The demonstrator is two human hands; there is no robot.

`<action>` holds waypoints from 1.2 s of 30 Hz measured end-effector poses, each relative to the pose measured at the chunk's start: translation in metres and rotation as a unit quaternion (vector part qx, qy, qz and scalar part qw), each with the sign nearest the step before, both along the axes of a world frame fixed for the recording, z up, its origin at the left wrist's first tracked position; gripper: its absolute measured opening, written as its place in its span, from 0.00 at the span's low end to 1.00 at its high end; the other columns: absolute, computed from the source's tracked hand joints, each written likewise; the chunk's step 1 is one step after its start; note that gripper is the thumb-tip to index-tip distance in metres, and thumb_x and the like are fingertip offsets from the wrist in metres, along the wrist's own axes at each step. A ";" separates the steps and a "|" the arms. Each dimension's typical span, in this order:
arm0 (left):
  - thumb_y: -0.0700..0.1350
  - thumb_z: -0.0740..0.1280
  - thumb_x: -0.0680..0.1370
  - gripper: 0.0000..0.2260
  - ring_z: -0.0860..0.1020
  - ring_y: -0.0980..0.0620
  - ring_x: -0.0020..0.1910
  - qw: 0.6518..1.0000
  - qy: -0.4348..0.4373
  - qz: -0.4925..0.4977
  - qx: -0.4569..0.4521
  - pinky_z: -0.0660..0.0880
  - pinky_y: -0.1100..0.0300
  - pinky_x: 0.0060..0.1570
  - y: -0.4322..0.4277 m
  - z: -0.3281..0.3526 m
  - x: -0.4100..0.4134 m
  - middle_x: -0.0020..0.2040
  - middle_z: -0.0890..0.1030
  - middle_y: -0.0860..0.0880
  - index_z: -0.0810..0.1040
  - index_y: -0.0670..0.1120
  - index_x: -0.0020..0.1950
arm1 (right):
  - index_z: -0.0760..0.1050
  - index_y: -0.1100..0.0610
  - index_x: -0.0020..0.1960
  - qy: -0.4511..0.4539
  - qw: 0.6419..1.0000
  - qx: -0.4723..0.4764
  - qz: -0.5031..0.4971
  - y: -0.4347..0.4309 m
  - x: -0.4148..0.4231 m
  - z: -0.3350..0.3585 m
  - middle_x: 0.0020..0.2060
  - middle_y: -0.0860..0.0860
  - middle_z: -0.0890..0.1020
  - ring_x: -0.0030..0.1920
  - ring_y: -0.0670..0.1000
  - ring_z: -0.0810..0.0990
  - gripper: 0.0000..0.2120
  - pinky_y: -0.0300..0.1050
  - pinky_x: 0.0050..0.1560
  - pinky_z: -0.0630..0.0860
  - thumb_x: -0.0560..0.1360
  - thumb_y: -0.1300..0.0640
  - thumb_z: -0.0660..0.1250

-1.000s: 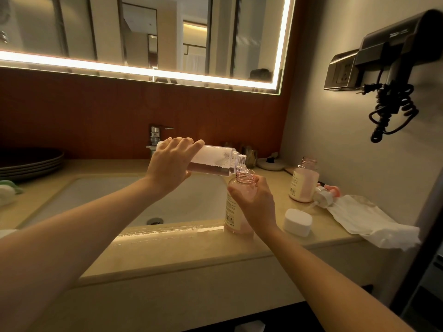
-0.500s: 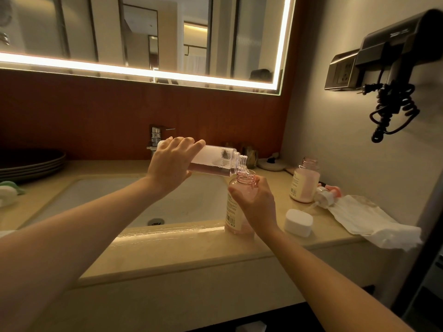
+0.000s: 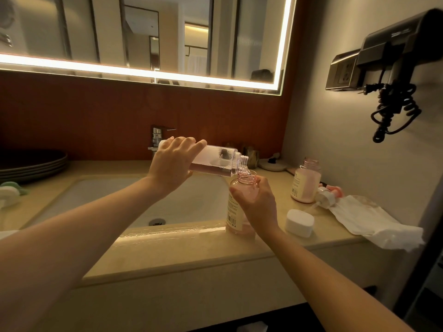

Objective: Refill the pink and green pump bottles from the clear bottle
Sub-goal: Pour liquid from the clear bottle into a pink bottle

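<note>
My left hand (image 3: 173,165) grips the clear bottle (image 3: 215,162) and holds it tipped almost level, its open mouth over the neck of a pink bottle (image 3: 236,212). That pink bottle stands uncapped on the counter's front rim (image 3: 179,243), and my right hand (image 3: 257,202) is wrapped around its body. A second uncapped pink bottle (image 3: 305,182) stands further right near the wall. A pump head (image 3: 327,195) lies beside it on a white tissue (image 3: 374,221). A white cap (image 3: 299,222) sits on the counter right of my right hand.
The sink basin (image 3: 115,200) and faucet (image 3: 158,138) lie behind my left arm. Dark stacked plates (image 3: 33,164) sit at the far left, with a green and white object (image 3: 10,190) in front. A wall-mounted hair dryer (image 3: 393,68) with coiled cord hangs at the right.
The clear bottle has shifted very slightly; both hands keep their grips and the pour position is almost the same.
</note>
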State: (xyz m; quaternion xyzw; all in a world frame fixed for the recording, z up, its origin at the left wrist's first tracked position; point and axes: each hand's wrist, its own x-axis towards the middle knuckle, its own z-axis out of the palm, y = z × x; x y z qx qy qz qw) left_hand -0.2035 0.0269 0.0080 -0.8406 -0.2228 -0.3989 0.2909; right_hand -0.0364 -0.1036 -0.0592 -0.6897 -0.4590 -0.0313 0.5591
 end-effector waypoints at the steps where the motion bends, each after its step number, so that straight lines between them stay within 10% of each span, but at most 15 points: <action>1: 0.41 0.81 0.57 0.37 0.79 0.41 0.50 1.000 0.000 0.000 -0.001 0.76 0.42 0.50 0.000 0.000 0.000 0.53 0.79 0.43 0.67 0.46 0.62 | 0.66 0.58 0.63 -0.001 1.000 0.001 0.000 0.000 0.000 0.000 0.58 0.53 0.76 0.57 0.54 0.75 0.30 0.49 0.51 0.77 0.68 0.44 0.71; 36: 0.44 0.80 0.61 0.35 0.78 0.41 0.52 1.000 0.017 0.009 -0.006 0.75 0.43 0.52 0.002 0.003 0.000 0.54 0.79 0.43 0.65 0.47 0.62 | 0.66 0.57 0.63 0.001 1.000 0.000 0.000 0.001 0.001 -0.002 0.58 0.53 0.76 0.56 0.54 0.75 0.30 0.51 0.51 0.77 0.68 0.43 0.71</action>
